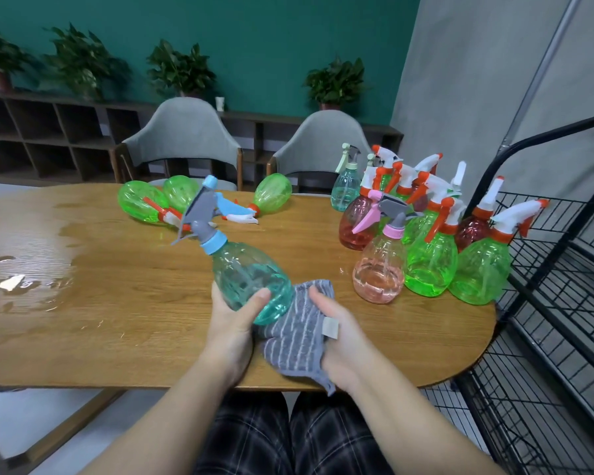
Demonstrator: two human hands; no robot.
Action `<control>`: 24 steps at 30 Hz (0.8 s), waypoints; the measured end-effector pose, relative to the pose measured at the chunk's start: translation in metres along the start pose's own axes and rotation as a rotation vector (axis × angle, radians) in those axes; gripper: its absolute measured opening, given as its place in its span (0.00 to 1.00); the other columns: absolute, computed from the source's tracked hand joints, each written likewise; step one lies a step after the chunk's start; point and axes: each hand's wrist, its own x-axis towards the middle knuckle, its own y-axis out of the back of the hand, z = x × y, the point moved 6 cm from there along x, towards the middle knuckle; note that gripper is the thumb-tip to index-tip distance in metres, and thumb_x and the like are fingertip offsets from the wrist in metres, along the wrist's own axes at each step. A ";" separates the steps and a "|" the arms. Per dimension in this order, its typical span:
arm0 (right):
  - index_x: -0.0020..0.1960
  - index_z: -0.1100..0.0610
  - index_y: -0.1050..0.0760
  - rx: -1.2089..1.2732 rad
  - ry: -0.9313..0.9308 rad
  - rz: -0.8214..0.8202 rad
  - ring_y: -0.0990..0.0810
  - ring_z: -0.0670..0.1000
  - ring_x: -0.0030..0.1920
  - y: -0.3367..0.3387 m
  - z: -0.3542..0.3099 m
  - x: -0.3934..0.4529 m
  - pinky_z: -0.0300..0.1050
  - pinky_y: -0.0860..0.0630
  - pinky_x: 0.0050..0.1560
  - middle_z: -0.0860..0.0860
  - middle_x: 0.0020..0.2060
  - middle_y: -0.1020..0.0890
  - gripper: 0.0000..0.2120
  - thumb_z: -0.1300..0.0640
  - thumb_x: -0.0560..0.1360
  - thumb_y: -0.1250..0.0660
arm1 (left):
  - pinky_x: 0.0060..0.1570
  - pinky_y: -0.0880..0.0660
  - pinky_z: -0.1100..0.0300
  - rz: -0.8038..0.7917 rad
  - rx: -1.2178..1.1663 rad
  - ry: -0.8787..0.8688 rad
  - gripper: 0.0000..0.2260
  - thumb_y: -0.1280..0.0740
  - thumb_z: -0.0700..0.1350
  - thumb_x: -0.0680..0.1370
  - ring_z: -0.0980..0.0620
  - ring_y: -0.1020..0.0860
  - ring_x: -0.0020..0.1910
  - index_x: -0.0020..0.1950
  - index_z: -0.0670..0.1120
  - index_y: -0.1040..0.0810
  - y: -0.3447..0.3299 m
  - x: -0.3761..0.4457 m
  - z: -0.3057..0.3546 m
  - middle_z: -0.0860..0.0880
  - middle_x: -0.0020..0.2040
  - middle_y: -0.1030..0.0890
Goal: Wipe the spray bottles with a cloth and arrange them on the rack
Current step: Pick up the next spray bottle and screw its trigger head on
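Spray bottles sit all over the wooden desk. Going from the left, the far left part of the desk is wet and shiny with water. Next, near the far edge, three green bottles lie on their sides. Two lie close together, and the third one lies a bit to the right of them.

Near the front edge, in the middle, the left hand holds a blue-green bottle. The fingers wrap around its round bottom part, and the thumb presses on the front. The bottle tilts, so its blue and gray sprayer top points up and to the left. Just beside it, the right hand grips a gray striped cloth. The cloth touches the bottom of the bottle and hangs a little over the front edge.

Further right, a bunch of bottles stands up straight near the right end of the desk. A pink bottle with a pink and gray top is at the front. Green bottles with white and orange tops stand next to it. Red ones stand behind, and a pale blue-green bottle stands at the back.

A black wire rack stands just beside the right end of the desk.
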 end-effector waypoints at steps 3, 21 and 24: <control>0.52 0.64 0.22 0.154 0.073 0.089 0.18 0.60 0.43 0.014 -0.002 0.001 0.54 0.24 0.44 0.62 0.41 0.15 0.18 0.49 0.78 0.39 | 0.49 0.22 0.59 -0.015 0.095 -0.030 0.33 0.22 0.44 0.58 0.51 0.18 0.52 0.60 0.55 0.29 0.000 0.000 0.000 0.53 0.50 0.16; 0.71 0.52 0.34 -0.566 0.863 0.109 0.32 0.38 0.66 -0.070 -0.076 -0.009 0.38 0.39 0.72 0.44 0.68 0.30 0.18 0.56 0.81 0.42 | 0.61 0.25 0.41 -0.077 0.247 0.050 0.32 0.24 0.57 0.61 0.42 0.19 0.57 0.63 0.52 0.25 -0.001 -0.004 -0.002 0.44 0.57 0.17; 0.74 0.43 0.45 -0.956 1.176 0.024 0.52 0.41 0.76 -0.105 -0.089 -0.014 0.43 0.54 0.75 0.45 0.76 0.45 0.25 0.56 0.80 0.43 | 0.62 0.25 0.42 -0.092 0.319 0.024 0.33 0.24 0.58 0.60 0.45 0.18 0.57 0.63 0.54 0.26 -0.003 -0.005 -0.001 0.47 0.56 0.16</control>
